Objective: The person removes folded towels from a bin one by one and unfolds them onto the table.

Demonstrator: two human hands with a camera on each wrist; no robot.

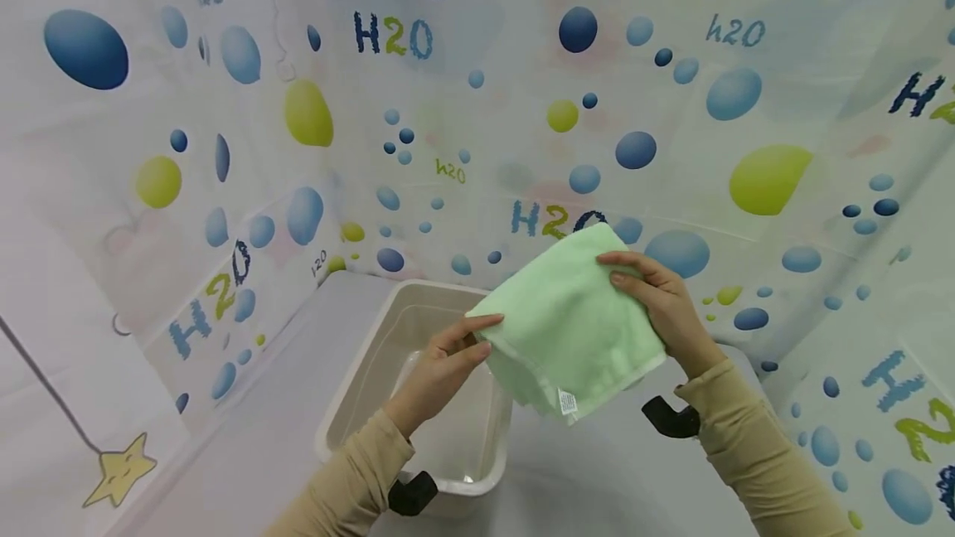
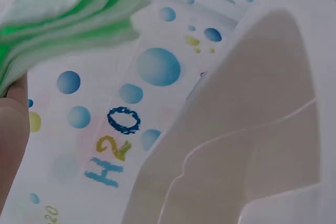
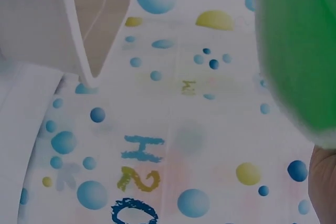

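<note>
Facing "H2O" lettering point(image 1: 395, 36), hands point(image 1: 438, 365) point(image 1: 670, 307) pinch a green cloth point(image 1: 570, 317), its tag point(image 1: 568, 402) illegible.

green cloth point(image 1: 570, 313): blurred and cut off in the right wrist view
label point(image 1: 568, 401): print too small to read
tub point(image 1: 481, 487): far right corner hidden behind the cloth, near left corner behind the left sleeve point(image 1: 351, 471)
printed h2o point(image 1: 555, 220): last letter partly covered by the cloth
right hand point(image 1: 667, 305): mostly cut off in the right wrist view
</note>
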